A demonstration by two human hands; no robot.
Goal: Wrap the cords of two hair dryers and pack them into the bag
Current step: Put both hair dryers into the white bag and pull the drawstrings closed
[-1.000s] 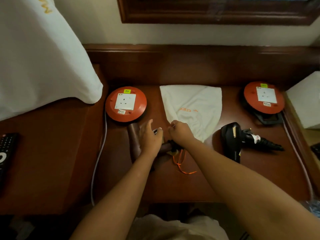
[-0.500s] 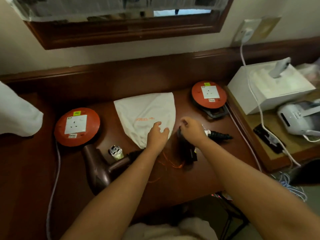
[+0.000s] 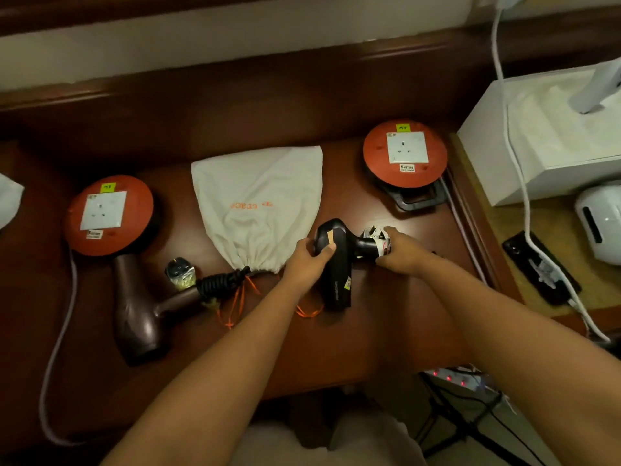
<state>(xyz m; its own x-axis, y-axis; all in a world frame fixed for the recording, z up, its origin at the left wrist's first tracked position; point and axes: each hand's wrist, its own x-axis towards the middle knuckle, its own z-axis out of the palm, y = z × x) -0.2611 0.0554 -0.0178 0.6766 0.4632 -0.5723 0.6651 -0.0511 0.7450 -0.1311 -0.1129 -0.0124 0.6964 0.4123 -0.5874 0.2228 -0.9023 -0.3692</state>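
A black hair dryer (image 3: pixel 336 264) lies right of the flat white drawstring bag (image 3: pixel 258 203), while a brown hair dryer (image 3: pixel 141 317), cord (image 3: pixel 221 280) coiled round its handle, lies left.

There is just the one view, from the person's head, tilted steeply forward and down over the dark wooden counter (image 3: pixel 386 331), close enough that both forearms reach up from the bottom edge toward the hands at mid-frame, with the wall's wooden rail (image 3: pixel 235 82) along the top.
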